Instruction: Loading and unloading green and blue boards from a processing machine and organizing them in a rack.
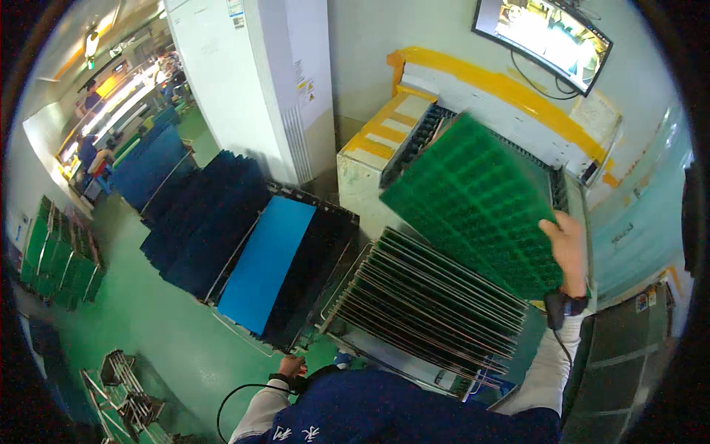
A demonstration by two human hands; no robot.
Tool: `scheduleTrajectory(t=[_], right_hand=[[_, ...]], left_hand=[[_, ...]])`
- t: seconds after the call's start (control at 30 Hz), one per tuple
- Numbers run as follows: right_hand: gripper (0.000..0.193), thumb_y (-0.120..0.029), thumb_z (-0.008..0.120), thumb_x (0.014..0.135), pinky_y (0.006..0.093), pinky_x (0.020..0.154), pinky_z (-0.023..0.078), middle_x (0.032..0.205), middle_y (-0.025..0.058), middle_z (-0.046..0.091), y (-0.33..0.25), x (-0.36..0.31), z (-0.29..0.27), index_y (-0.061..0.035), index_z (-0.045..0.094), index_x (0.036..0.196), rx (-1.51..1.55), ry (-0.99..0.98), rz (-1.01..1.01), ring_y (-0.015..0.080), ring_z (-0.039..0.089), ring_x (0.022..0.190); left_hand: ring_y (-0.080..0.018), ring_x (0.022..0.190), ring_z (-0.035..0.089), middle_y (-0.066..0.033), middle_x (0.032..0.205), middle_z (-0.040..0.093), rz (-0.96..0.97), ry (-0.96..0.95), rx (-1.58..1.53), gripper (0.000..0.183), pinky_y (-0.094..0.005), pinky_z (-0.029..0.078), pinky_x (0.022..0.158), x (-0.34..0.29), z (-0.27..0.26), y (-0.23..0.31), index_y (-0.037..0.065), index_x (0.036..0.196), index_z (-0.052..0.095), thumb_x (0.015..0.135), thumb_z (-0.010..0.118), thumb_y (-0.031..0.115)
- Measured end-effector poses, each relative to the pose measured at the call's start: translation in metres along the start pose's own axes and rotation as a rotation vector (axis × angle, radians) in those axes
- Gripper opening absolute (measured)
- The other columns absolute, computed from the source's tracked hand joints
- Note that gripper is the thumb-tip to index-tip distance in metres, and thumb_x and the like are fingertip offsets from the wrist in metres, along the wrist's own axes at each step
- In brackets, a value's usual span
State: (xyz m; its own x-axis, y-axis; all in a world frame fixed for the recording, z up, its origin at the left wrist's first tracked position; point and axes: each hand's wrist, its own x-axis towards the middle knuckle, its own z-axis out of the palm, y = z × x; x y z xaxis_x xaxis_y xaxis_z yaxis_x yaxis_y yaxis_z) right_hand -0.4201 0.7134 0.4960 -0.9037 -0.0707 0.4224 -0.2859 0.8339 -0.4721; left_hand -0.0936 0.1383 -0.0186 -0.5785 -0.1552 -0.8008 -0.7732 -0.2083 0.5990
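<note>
My right hand (563, 240) grips the right edge of a large green circuit-board panel (473, 200). The panel is tilted and slightly blurred. Its upper part is over the open slotted conveyor of a white machine (359, 172), and its lower edge is above a rack of upright panels (429, 303). Low in the view, my left hand (293, 366) is closed by the near corner of another rack (290, 348). Whether it grips that corner cannot be made out. A bright blue panel (268, 264) lies in that rack beside several dark panels (211, 214).
A white cabinet (229, 81) stands behind the racks, and a screen (543, 41) hangs on the wall. More green panels (59, 255) stand in a rack at far left. Metal frames (122, 392) are on the green floor (163, 333). People (92, 152) sit in the far left background.
</note>
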Motion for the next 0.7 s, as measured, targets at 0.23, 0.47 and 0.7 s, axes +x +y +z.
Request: scheduleTrajectory(t=[0.23,0.47,0.7], right_hand=[[0.038,-0.003,0.057,0.093,0.0306,0.084,0.048,0.099,0.01,0.066,-0.039,-0.03,-0.103,0.0018,0.059,0.131,0.714,0.645,0.271,0.0175,0.061,0.092],[0.034,-0.005,0.064,0.088,0.0358,0.08,0.053,0.101,0.0199,0.07,-0.004,-0.108,-0.03,-0.0006,0.063,0.122,-0.279,0.381,0.227,0.0274,0.068,0.091],[0.02,-0.007,0.068,0.088,0.0441,0.082,0.052,0.103,0.0063,0.067,-0.035,-0.186,0.106,-0.0061,0.064,0.108,1.484,0.378,0.808,0.0245,0.063,0.096]], left_hand=[[-0.0268,0.065,0.067,-0.0086,0.067,0.063,0.705,-0.28,0.752,0.021,-0.0426,0.053,0.059,0.089,-0.007,-0.004,0.006,0.08,0.063,0.078,0.07,0.026],[-0.0321,0.077,0.071,-0.0146,0.08,0.07,0.808,-0.341,1.178,0.025,-0.0461,0.055,0.063,0.075,0.013,0.039,0.006,0.086,0.067,0.079,0.071,0.03],[-0.034,0.072,0.071,-0.016,0.079,0.071,0.052,-0.578,0.3,0.023,-0.0455,0.057,0.062,0.129,0.011,0.02,0.004,0.09,0.068,0.088,0.061,0.025]])
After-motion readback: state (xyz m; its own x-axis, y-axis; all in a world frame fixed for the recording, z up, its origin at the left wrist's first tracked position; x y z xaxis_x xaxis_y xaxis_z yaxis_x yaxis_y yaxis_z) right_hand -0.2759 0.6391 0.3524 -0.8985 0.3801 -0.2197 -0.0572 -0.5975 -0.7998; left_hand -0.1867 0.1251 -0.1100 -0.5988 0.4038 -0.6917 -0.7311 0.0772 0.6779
